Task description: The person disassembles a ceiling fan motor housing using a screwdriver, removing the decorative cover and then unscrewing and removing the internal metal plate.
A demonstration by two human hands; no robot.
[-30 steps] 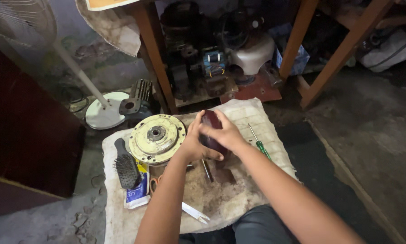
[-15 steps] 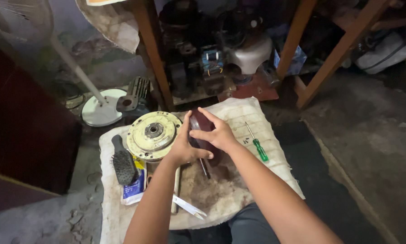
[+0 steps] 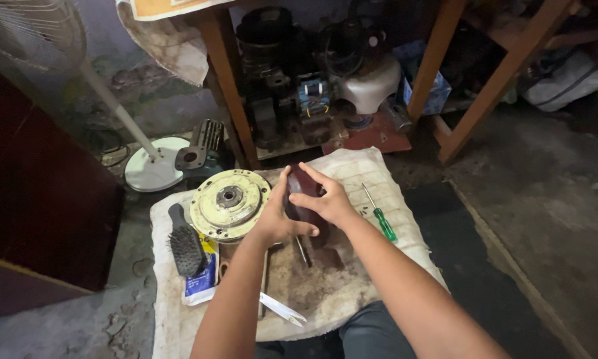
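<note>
Dark maroon block (image 3: 303, 196) sits upright betw. my two hands, over the stained cloth (image 3: 352, 292) on the floor, just right of the pale yellow round motor plate (image 3: 229, 203). Left hand (image 3: 276, 216) presses its left face w/ palm flat, thumb hooked under; right hand (image 3: 325, 199) wraps the right side, fingers curled over the top. Long axis runs away from me; both hands equally close, so it's clamped from both sides.

A dirty white cloth (image 3: 352, 292) carries a yellowish motor cover (image 3: 230, 203); black brush (image 3: 186, 244) left, green screwdriver (image 3: 379, 216) right.
</note>
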